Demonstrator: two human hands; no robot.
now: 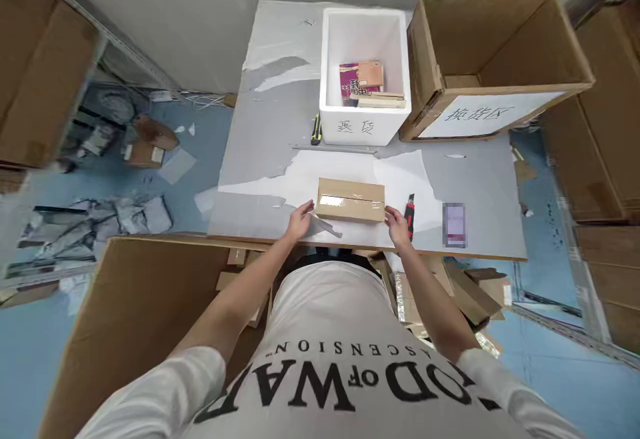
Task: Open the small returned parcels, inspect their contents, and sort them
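Note:
A small taped cardboard box (351,200) lies on white paper near the front edge of the table, with clear tape shining along its top. At its left end is my left hand (299,219), fingers stretched toward the side and apparently just short of touching it. My right hand (398,227) has its fingertips on the box's right front corner. Just beyond that hand rests a red and black utility knife (410,215). What is inside the box is hidden.
A white foam bin (365,125) holding several books stands at the back, with a yellow and black cutter (317,130) beside it. To its right is a big open carton (425,109) with a paper label. A blurred phone-like item (455,225) lies front right. A large carton (150,305) stands below left.

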